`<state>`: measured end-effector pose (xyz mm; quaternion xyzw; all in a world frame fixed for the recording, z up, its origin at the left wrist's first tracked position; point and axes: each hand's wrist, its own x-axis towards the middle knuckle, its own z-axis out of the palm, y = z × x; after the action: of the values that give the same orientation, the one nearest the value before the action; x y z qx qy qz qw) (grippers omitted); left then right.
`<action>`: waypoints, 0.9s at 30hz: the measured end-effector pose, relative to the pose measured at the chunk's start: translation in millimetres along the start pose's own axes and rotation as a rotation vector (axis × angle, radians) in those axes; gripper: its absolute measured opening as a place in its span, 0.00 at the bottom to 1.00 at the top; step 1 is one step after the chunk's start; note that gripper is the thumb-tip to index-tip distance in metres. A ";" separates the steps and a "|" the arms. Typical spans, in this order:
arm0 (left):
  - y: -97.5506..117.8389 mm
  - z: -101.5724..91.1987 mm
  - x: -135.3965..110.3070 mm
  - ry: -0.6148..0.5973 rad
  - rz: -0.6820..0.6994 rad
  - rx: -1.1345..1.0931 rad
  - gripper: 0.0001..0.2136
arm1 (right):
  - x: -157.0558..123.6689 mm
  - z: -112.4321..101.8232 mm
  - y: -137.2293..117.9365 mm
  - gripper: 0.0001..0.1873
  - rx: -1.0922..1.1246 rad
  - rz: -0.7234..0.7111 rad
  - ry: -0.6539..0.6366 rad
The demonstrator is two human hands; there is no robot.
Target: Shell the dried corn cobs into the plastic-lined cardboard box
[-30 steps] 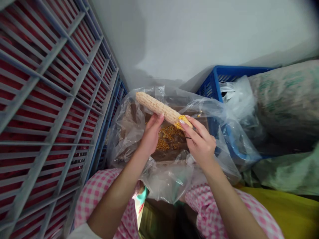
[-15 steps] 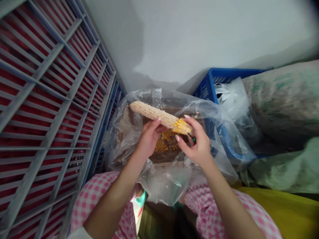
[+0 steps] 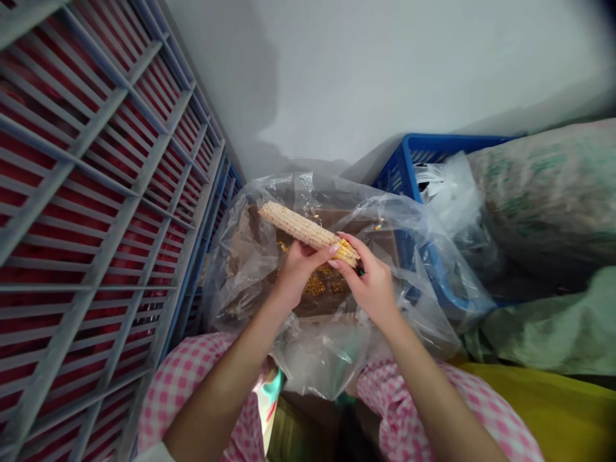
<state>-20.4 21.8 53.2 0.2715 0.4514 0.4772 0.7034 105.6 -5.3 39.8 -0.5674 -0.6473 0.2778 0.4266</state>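
A mostly stripped corn cob slants across the middle of the view, with yellow kernels left only near its right end. My left hand grips it from below, the thumb lying along the near side by the kernels. Fingers and thumb of my right hand close round the kernel-bearing end. A small dark and green object shows partly at my right palm; its kind is hidden. Underneath, loose kernels lie in a brown box lined with a clear plastic bag.
Slatted crates with red contents rise at the left. A blue basket with white plastic bags stands at the right, beside a large filled sack. A pale wall is behind. Yellow material lies at lower right.
The cob has shifted slightly right and down. My left hand has moved right along it, its thumb now beside the kernels. My right hand has moved slightly left and closed more tightly.
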 end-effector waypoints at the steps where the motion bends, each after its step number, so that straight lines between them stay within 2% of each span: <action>1: -0.1 -0.9 0.6 0.002 0.007 0.007 0.16 | 0.2 0.1 0.2 0.22 -0.014 -0.022 -0.012; 8: -4.6 -2.6 3.2 0.104 0.110 0.022 0.14 | 1.3 1.3 -0.6 0.20 -0.032 -0.060 -0.027; 14: -7.8 -4.6 6.3 0.199 0.115 0.059 0.14 | 1.7 3.9 -2.0 0.20 -0.004 -0.044 -0.046; 16: -9.2 -6.7 7.7 0.187 0.117 0.083 0.14 | 2.3 4.4 -2.9 0.20 0.004 -0.034 -0.050; 18: -10.1 -8.0 8.4 0.165 0.105 0.048 0.15 | 3.2 4.5 -3.2 0.20 0.008 -0.021 -0.049; 22: -8.6 -7.3 7.2 0.066 -0.023 -0.051 0.15 | 5.1 4.6 -1.3 0.21 -0.044 -0.032 -0.074; 27: -4.1 -5.3 8.2 0.109 -0.109 -0.122 0.09 | 6.9 3.2 0.5 0.22 -0.119 -0.026 -0.120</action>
<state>-22.3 27.4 44.5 0.1768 0.4732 0.4791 0.7178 103.1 1.9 39.5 -0.5657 -0.6943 0.2666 0.3562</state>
